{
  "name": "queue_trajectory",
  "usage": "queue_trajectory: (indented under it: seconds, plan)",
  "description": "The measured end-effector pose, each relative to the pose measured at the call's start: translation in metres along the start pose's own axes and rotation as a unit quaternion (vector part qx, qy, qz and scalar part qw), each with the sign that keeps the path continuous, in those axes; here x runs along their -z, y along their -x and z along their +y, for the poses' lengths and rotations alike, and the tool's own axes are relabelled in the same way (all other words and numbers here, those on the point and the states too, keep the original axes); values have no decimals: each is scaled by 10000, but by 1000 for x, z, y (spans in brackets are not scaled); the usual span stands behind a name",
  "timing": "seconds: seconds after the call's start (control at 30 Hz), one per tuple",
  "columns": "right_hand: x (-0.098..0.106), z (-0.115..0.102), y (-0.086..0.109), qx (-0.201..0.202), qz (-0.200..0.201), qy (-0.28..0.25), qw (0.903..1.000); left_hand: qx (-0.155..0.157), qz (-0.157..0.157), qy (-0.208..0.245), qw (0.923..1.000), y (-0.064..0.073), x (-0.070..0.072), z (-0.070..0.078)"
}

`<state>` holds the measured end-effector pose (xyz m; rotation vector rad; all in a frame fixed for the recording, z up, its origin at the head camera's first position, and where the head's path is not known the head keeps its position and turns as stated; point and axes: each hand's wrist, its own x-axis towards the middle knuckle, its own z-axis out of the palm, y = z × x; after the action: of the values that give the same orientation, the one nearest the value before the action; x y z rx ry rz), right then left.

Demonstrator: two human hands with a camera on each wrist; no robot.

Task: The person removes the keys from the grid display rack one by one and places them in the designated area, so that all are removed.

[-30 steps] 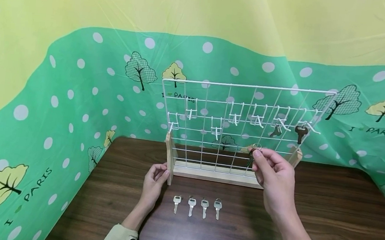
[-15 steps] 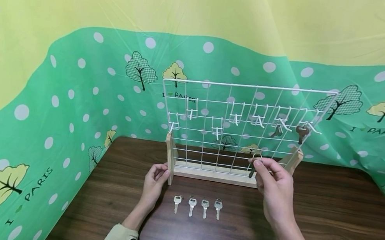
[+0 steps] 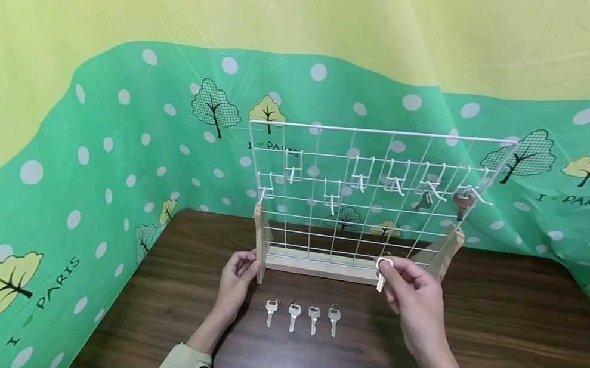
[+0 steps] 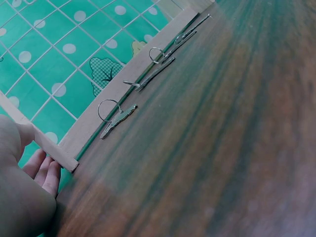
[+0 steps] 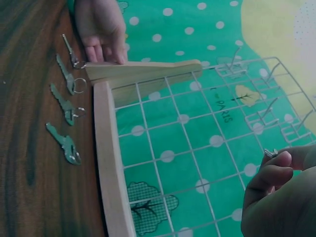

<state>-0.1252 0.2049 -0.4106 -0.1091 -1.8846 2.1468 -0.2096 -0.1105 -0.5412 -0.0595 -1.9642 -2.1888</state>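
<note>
My right hand (image 3: pixel 417 305) pinches a key (image 3: pixel 381 280) between thumb and fingers, in front of the lower right part of a white wire rack (image 3: pixel 381 132) on a wooden stand. The key points downward, its ring near the fingertips. At the stand's left end, my left hand (image 3: pixel 235 279) grips the wooden leg (image 3: pixel 260 243), thumb in front and fingers behind, as the left wrist view shows. Several keys (image 3: pixel 313 318) with rings lie in a row on the table before the stand. Two more keys, one silvery (image 3: pixel 425 201) and one dark (image 3: pixel 462 204), hang from hooks at the right.
White hooks (image 3: pixel 361 181) stick out from the rack in two rows; several carry nothing. The stand's base bar (image 3: pixel 324 268) rests on a dark wood table (image 3: pixel 528 328). A green and yellow printed cloth (image 3: pixel 137 95) hangs behind and to the left.
My right hand has come down and away from the wire grid with the key, which has turned so its bright flat side shows. The left hand stays on the stand's leg.
</note>
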Motion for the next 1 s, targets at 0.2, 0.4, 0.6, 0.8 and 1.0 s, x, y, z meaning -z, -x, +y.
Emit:
queue_trajectory:
  seconds: [0.2,0.4,0.6,0.8,1.0]
  plan:
    - [3,6,2,-163,-15,79,9998,1,-22,11,10000,0,0,0]
    - [5,11,2,-145,-24,-41,9999,3,-37,6,10000,0,1,-1]
    - [7,20,2,-244,-28,187,9995,23,-31,19,10000,0,1,-1]
    - [6,28,1,-574,-54,388,9976,2,-2,58,10000,-1,0,-1]
    - [7,35,-1,-664,-73,535,9963,18,-6,92,10000,-1,0,-1]
